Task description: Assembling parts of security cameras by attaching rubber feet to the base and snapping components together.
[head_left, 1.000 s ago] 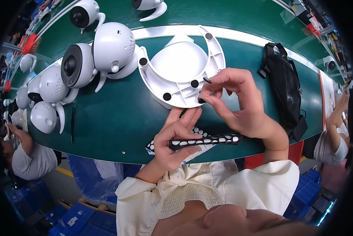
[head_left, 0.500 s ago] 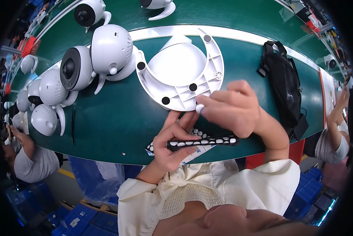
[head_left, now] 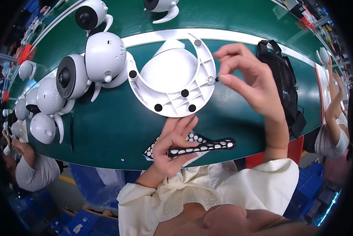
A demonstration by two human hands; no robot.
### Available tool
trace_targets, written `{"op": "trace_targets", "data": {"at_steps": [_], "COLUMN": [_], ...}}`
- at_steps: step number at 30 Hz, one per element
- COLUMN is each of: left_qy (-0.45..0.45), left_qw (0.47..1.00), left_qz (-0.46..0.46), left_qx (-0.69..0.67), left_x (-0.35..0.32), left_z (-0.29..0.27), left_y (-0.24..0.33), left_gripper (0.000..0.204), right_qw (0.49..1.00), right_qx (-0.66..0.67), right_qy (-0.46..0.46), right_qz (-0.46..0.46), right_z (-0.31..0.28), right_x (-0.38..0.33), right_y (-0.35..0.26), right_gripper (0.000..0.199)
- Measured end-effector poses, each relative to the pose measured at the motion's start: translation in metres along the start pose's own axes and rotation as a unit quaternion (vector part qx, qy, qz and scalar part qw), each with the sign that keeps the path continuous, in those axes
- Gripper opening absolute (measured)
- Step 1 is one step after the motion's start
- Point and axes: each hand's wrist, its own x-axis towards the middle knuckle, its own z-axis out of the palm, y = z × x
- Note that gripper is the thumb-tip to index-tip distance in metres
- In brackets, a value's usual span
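A white crescent-shaped stand point(head_left: 176, 106), joined to a rounded white body point(head_left: 170, 70), lies underside up on the green table. Round black pads point(head_left: 185, 93) sit on its ribbed underside. My left hand point(head_left: 170, 145) grips a folded black sheet of white round pads point(head_left: 208, 146), fingertips touching the stand's near edge. Just off the stand's right arm, beside a bare round spoked recess point(head_left: 210, 80), my right hand point(head_left: 251, 78) pinches a small dark piece point(head_left: 217, 79) that looks like another pad, seen edge-on. Another patterned sheet point(head_left: 149, 151) shows partly beneath my left hand.
Several white devices with black round fronts point(head_left: 72, 76) crowd the left side. A thin black stick point(head_left: 71, 131) lies near them. At the right is a black bag point(head_left: 282, 78) with straps. A white strip point(head_left: 231, 36) runs behind the stand. Other people work at both sides.
My right hand has moved up from the stand's near edge to its right arm. A black pad on the near edge, where my fingers were, now shows. My left hand keeps its hold.
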Motion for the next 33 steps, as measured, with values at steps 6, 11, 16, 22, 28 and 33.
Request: {"op": "trace_targets", "data": {"at_steps": [6,11,16,22,28,33], "left_qy": [0.005,0.011,0.01,0.007,0.011,0.009], "left_qw": [1.0,1.0,1.0,1.0,1.0,1.0], "left_qz": [0.002,0.005,0.004,0.005,0.007,0.005], "left_qx": [0.003,0.001,0.001,0.001,0.005,-0.002], "left_x": [-0.001,-0.002,-0.002,-0.002,-0.003,-0.002], "left_z": [0.0,0.0,0.0,0.002,0.003,0.0], "left_y": [-0.001,-0.001,-0.002,-0.003,-0.002,-0.004], "left_gripper": [0.015,0.016,0.015,0.015,0.015,0.016], "right_qw": [0.987,0.994,0.997,0.999,0.956,0.897], "right_qx": [0.121,0.084,0.05,-0.011,-0.265,-0.403], "right_qy": [-0.004,-0.012,0.0,0.011,0.06,0.015], "right_qz": [0.107,0.074,0.058,0.033,-0.109,-0.183], "right_z": [0.008,0.008,0.008,0.006,0.018,0.022], "right_x": [0.0,0.001,0.001,0.002,-0.008,-0.011], "right_y": [-0.005,-0.003,-0.002,-0.009,-0.022,-0.029], "right_gripper": [0.01,0.01,0.009,0.007,0.016,0.022]}}
